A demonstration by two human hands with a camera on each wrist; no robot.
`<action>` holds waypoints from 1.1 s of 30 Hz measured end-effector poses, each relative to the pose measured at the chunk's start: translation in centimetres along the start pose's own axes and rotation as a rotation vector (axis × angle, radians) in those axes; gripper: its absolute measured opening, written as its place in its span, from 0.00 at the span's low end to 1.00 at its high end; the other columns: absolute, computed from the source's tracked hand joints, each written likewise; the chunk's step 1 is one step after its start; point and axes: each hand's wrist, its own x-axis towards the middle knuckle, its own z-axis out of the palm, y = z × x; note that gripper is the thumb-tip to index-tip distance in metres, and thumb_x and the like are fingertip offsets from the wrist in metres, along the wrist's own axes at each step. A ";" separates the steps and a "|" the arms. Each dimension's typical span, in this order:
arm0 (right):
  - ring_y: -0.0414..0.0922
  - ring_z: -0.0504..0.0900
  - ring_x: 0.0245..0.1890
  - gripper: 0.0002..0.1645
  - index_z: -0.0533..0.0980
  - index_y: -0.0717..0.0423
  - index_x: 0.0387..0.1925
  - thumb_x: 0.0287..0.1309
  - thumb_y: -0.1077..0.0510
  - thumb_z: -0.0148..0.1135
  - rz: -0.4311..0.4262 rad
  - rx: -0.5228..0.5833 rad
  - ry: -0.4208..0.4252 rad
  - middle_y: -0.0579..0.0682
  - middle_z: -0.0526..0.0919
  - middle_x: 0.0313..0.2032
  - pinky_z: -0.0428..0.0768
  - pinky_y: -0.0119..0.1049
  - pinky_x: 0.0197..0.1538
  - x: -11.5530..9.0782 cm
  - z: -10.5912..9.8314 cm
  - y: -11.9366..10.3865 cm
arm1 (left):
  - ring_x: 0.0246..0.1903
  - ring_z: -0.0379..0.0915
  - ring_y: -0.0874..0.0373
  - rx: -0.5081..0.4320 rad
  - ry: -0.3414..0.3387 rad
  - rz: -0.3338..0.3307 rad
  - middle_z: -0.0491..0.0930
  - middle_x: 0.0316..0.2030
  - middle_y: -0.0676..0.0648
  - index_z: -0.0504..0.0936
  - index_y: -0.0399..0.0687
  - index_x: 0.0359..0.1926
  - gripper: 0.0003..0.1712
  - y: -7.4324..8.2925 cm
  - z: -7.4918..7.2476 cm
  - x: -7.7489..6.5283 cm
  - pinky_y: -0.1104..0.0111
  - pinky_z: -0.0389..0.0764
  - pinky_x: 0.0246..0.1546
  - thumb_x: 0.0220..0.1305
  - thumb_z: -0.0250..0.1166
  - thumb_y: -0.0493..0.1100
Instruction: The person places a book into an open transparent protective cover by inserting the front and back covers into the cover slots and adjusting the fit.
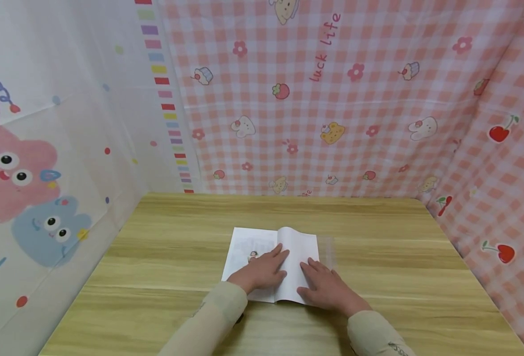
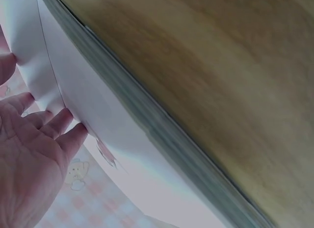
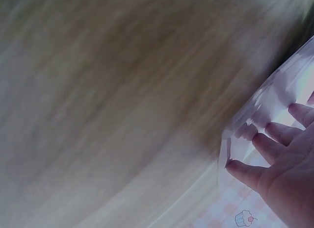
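An open book (image 1: 301, 247) with white pages lies on the table, a small printed figure (image 1: 253, 254) on its left page. My left hand (image 1: 263, 269) rests on the left page with fingers spread towards the centre fold. My right hand (image 1: 326, 287) lies on the right page, its fingers extended. Past the right page edge sticks out a clear plastic flap (image 1: 330, 249); the right wrist view shows this transparent plastic (image 3: 238, 122) near the fingertips. In the left wrist view, the thick stack of page edges (image 2: 140, 113) faces the camera, with the left hand's fingertips touching the page.
The wood-grain table (image 1: 177, 237) extends around the book on all sides. A pink checked cloth (image 1: 262, 113) hangs behind it, with a white cartoon cloth (image 1: 88, 163) at the left. A small dark object (image 1: 239, 319) shows partly beside the left sleeve.
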 end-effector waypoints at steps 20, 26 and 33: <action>0.62 0.57 0.67 0.42 0.64 0.63 0.67 0.59 0.41 0.58 0.023 -0.015 -0.018 0.66 0.62 0.68 0.57 0.71 0.62 0.0 0.1 -0.3 | 0.67 0.55 0.50 0.177 0.024 -0.049 0.53 0.74 0.47 0.59 0.55 0.72 0.33 0.5 1.4 0.6 0.35 0.65 0.56 0.69 0.50 0.56; 0.62 0.56 0.67 0.41 0.65 0.62 0.67 0.59 0.42 0.59 0.031 -0.021 -0.010 0.65 0.62 0.69 0.57 0.71 0.62 0.0 0.4 -0.3 | 0.68 0.53 0.49 0.029 0.020 -0.027 0.55 0.73 0.44 0.60 0.51 0.72 0.33 -0.3 1.2 0.7 0.37 0.60 0.61 0.67 0.53 0.51; 0.63 0.56 0.67 0.41 0.65 0.62 0.66 0.58 0.43 0.59 0.030 -0.016 -0.012 0.66 0.62 0.68 0.56 0.71 0.62 0.1 0.3 -0.3 | 0.68 0.54 0.49 0.086 0.023 -0.014 0.55 0.73 0.43 0.61 0.51 0.72 0.34 -0.1 1.2 0.4 0.37 0.63 0.59 0.67 0.55 0.52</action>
